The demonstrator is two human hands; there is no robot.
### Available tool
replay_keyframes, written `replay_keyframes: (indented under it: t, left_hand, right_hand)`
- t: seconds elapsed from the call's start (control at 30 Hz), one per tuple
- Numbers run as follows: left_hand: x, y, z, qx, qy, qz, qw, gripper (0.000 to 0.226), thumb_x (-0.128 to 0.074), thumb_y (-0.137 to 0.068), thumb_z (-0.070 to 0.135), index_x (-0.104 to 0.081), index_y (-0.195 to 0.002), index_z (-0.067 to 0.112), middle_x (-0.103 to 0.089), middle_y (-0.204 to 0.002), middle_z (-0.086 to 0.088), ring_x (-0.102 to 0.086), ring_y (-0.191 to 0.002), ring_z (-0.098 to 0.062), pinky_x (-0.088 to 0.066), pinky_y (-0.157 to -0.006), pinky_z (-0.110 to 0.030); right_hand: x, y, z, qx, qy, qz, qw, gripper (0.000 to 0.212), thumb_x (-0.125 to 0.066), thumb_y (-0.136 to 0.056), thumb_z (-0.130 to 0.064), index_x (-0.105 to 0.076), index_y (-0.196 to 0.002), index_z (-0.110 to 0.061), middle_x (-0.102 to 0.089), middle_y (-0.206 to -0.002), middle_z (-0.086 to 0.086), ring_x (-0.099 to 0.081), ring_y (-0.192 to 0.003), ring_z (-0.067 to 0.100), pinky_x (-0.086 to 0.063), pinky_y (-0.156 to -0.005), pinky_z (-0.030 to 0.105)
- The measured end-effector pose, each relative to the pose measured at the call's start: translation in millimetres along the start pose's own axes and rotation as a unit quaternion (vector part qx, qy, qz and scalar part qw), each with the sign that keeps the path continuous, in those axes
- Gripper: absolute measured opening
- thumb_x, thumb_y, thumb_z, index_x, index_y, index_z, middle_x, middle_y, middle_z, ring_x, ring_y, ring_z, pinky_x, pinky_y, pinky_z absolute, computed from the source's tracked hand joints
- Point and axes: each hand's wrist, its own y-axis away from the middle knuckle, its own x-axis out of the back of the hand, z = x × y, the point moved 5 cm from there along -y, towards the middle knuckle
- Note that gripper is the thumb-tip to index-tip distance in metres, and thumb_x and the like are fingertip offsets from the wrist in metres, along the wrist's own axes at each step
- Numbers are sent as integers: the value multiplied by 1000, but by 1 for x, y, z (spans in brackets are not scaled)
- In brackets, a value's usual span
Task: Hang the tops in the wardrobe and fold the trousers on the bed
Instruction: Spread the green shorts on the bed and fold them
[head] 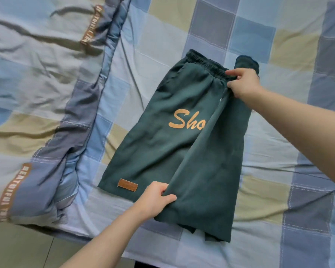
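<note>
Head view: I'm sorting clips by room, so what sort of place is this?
Probably a bedroom: dark green shorts are being folded on a bed's blue-and-beige checked sheet, beside a matching rumpled quilt.

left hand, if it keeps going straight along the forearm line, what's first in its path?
Probably the raised leg panel of the green shorts: the left hand already pinches that panel's hem, pointing up and right across it. Beyond lies the flat leg with orange lettering. Depth is unclear from one view.
</note>
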Motion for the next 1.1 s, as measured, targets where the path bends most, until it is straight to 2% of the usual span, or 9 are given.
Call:
replay_keyframes:
  t: [0.1,0.2,0.33,0.47,0.67,0.8,0.87,1.03,1.1]
  left_hand:
    - [63,10,-36,23,42,77,996,40,-69,-86,11,-47,-53,18,-43,-53,6,-35,-56,-11,-27,-52,-25]
    - [115,9,-67,39,71,142,987,51,-72,-85,11,-37,-49,20,-33,-46,12,-27,-48,-5,-22,-47,-20]
    - [149,6,-95,59,55,125,989,29,-72,-85,9,-61,-58,14,-61,-56,-6,-49,-57,-9,-39,-61,-23]
    - [158,4,-104,58,8,128,990,16,-73,-85,11,-66,-74,1,-57,-61,-14,-45,-64,-15,-38,-65,-26]
    - [179,2,-109,49,-33,205,977,23,-72,-85,12,-65,-68,25,-69,-66,-8,-57,-65,-18,-42,-62,-20]
    - [192,-5,-115,56,-135,208,967,30,-72,-84,16,-55,-62,25,-57,-59,6,-51,-60,-8,-35,-52,-10]
    - [193,-7,-118,70,-169,215,959,35,-72,-83,17,-48,-58,23,-48,-54,8,-44,-56,-5,-31,-48,-12]
    - [190,-8,-113,131,-212,216,944,38,-71,-82,19,-40,-61,16,-48,-60,1,-47,-68,-24,-34,-55,-31]
    - [190,-8,-108,137,-222,219,940,29,-70,-80,18,-44,-69,18,-55,-71,-1,-52,-80,-27,-41,-65,-33]
  right_hand:
    - [-46,-4,-44,17,12,5,1000,42,-58,-82,-5,-63,-122,-17,-61,-95,0,-62,-89,21,-55,-88,33]
    - [-81,-5,-73,2,31,41,999,42,-53,-84,0,-61,-124,-11,-60,-121,11,-61,-104,28,-54,-88,34]
    - [-116,7,-112,105,196,65,973,18,-46,-84,6,-58,-95,-2,-57,-113,18,-54,-104,34,-39,-77,31]
    - [-135,13,-136,160,236,73,956,21,-47,-88,6,-54,-106,0,-49,-119,19,-49,-106,34,-39,-86,35]
    - [-145,5,-153,175,307,62,934,28,-47,-84,8,-51,-110,-3,-50,-122,16,-42,-114,34,-35,-80,36]
    - [-155,0,-154,190,268,-126,936,71,-41,-87,-2,-22,-148,-31,-49,-136,7,-40,-123,31,-37,-94,39]
    - [-152,7,-158,216,196,-167,942,82,-40,-87,2,-13,-150,-42,-51,-137,0,-48,-107,22,-40,-86,28]
    - [-95,40,-107,158,-32,60,985,54,-37,-86,0,-44,-134,-24,-60,-103,-2,-54,-90,7,-34,-71,2]
    - [-80,69,-48,77,-70,113,988,47,-36,-85,0,-48,-126,-20,-58,-95,-2,-54,-84,9,-40,-74,6]
